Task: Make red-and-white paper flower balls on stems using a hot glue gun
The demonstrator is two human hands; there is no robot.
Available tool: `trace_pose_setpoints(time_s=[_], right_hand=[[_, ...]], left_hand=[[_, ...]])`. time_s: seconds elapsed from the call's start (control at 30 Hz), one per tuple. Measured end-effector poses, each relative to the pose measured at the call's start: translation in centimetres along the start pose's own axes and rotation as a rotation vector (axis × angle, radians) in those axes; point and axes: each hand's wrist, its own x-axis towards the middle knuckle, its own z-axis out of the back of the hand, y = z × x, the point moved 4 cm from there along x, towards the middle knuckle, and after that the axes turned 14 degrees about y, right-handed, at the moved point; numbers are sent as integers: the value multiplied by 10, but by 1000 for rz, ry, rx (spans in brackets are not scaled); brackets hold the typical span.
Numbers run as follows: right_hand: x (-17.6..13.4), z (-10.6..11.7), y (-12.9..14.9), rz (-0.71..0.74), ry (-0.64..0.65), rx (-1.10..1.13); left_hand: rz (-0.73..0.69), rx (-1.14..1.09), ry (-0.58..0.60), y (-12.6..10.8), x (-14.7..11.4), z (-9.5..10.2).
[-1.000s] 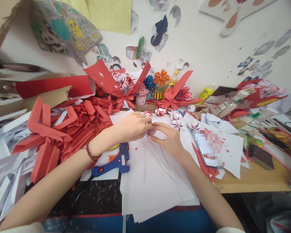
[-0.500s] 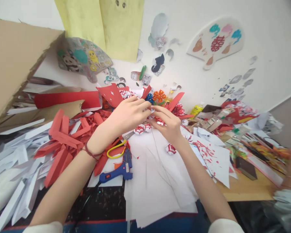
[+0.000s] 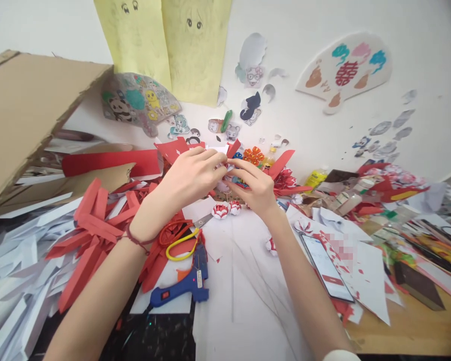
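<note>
My left hand (image 3: pixel 195 173) and my right hand (image 3: pixel 256 188) meet at the fingertips above the far end of the white paper sheets (image 3: pixel 229 301). Both have their fingers pinched together. What they hold is small and mostly hidden behind the fingers. Just below them, two red-and-white paper flowers (image 3: pixel 220 210) lie on the sheets. Another red-and-white flower (image 3: pixel 271 245) is partly covered by my right forearm. Beneath my left wrist are yellow-handled scissors (image 3: pixel 180 245) and a blue glue gun (image 3: pixel 180 290) with a small red light.
Folded red paper strips (image 3: pixel 97 225) and white paper strips (image 3: pixel 33 255) pile up on the left, under a cardboard box (image 3: pixel 41 105). To the right lie a lit phone (image 3: pixel 328 268), paper scraps and a dark block (image 3: pixel 419 286). Red-and-white flowers and a yellow bottle (image 3: pixel 316 176) stand along the wall.
The camera view has shifted, bringing the phone out from behind my right forearm. My hands stay together at the fingertips. Another person's arm at the right edge has left the view.
</note>
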Motion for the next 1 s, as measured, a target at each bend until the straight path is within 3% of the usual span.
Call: trace_pose_setpoints(time_s=[0.53, 1.0], right_hand=[[-3, 0, -4, 20, 26, -21], [-5, 2, -2, 139, -33, -86]], left_hand=[[12, -7, 10, -2, 0, -7], [6, -55, -13, -3, 1, -12]])
